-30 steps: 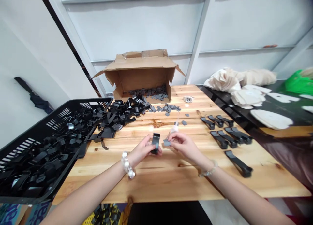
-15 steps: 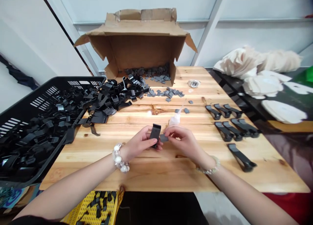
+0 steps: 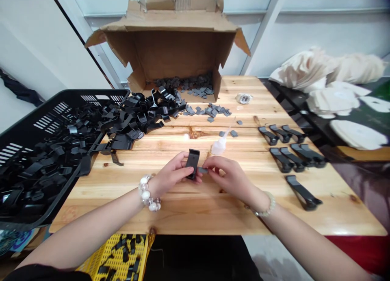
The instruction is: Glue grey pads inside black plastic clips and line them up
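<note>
My left hand (image 3: 175, 172) is closed around a black plastic clip (image 3: 192, 162), which stands almost upright above the wooden table. Close beside it, my right hand (image 3: 227, 176) pinches a small grey pad (image 3: 202, 170) between thumb and fingertips. The pad is at the clip's right side; whether they touch I cannot tell. Just beyond my right hand stands a small white translucent bottle (image 3: 218, 146) with a thin nozzle. A few loose grey pads (image 3: 234, 133) lie past the bottle.
A black basket (image 3: 65, 191) heaped with black clips fills the left, some spilling onto the table (image 3: 170, 216). At the back an open cardboard box (image 3: 179, 49) holds grey pads. Clips (image 3: 301, 191) lie in rows at right. A roll of tape (image 3: 243, 98) and yellow basket (image 3: 91, 269) also show.
The view has tipped slightly downward. Both hands stay close together with the clip and pad; the pad now looks more edge-on and a little nearer the clip.
</note>
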